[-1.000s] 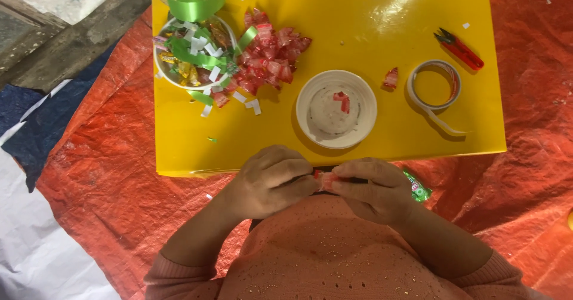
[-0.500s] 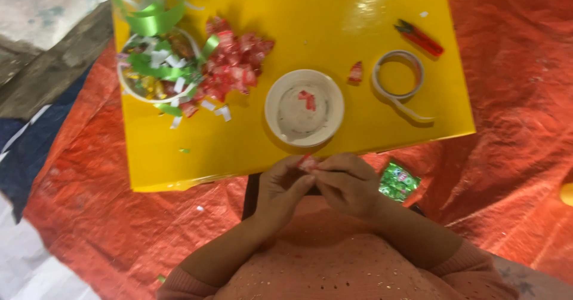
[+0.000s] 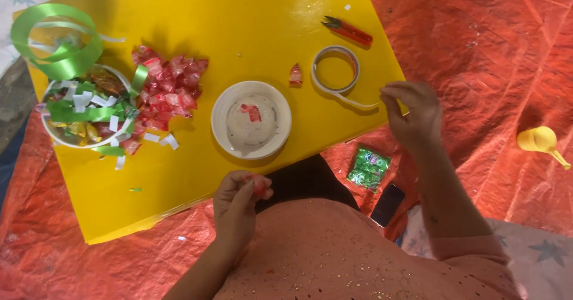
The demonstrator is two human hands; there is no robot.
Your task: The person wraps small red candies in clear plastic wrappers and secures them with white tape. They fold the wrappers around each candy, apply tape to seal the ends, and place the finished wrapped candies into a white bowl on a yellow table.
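Note:
My left hand is at the near edge of the yellow table, its fingers closed on a small red wrapper piece. My right hand is raised at the table's right edge, fingers loosely curled and holding nothing, close to the loose end of the tape roll. A white round dish with a red scrap in it sits in the middle of the table. To its left lies a pile of red wrappers.
A white bowl of green and white strips and a green ribbon loop stand at the table's left. Red snips lie at the far right. On the orange tarp are a green packet, a dark phone and a yellow scoop.
My hands have parted. The right hand left the red piece and moved right toward the tape roll; the left hand kept the piece.

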